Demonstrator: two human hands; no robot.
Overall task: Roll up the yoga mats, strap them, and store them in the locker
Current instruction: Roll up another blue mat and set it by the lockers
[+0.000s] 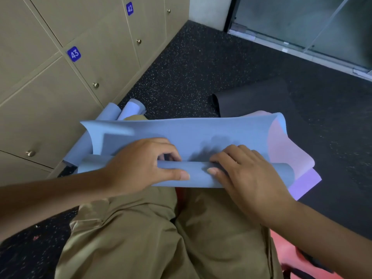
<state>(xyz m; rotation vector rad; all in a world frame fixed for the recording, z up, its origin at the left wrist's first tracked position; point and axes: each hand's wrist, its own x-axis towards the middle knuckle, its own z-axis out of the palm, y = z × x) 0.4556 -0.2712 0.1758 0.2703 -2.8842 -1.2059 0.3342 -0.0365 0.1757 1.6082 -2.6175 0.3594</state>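
Note:
A blue yoga mat (201, 133) lies across my knees, its near edge curled into a small roll (197, 172). My left hand (141, 164) grips the left part of that roll, fingers over the top and thumb along the front. My right hand (241, 172) grips the roll just to the right, thumb pressed on its front. The mat's pink-purple underside (289, 154) shows at the right end. Two rolled blue mats (120, 111) lie by the lockers beyond my left knee.
Beige lockers (60, 97) numbered 42 and 43, all closed, fill the upper left. A dark mat (251, 101), partly rolled, lies on the speckled black floor (191, 67). A glass door (312, 27) is at the upper right. A red mat (285, 250) lies under me.

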